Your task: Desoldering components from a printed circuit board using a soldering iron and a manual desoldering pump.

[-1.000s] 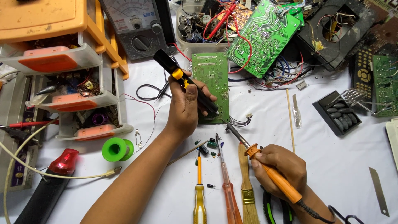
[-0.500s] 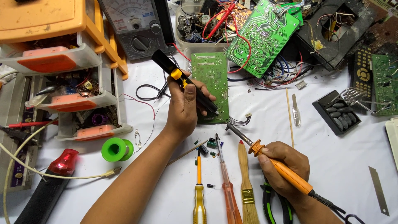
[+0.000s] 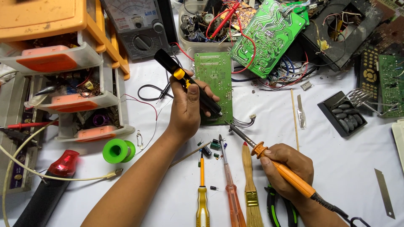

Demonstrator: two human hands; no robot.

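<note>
My left hand grips a black desoldering pump with a yellow button, its tip resting at the lower edge of a green circuit board lying on the white table. My right hand holds an orange-handled soldering iron like a pen. The iron's metal tip points up-left and meets the board's lower right corner, next to a small white wire connector. Small loose components lie between my hands.
Two screwdrivers, a brush and green-handled pliers lie at the front. An orange drawer cabinet, a green solder spool and a multimeter stand left. Boards and wires pile up behind; a blade lies right.
My right hand has shifted slightly to the right and down along the iron, its tip staying at the board's corner. My left hand and the pump have stayed put.
</note>
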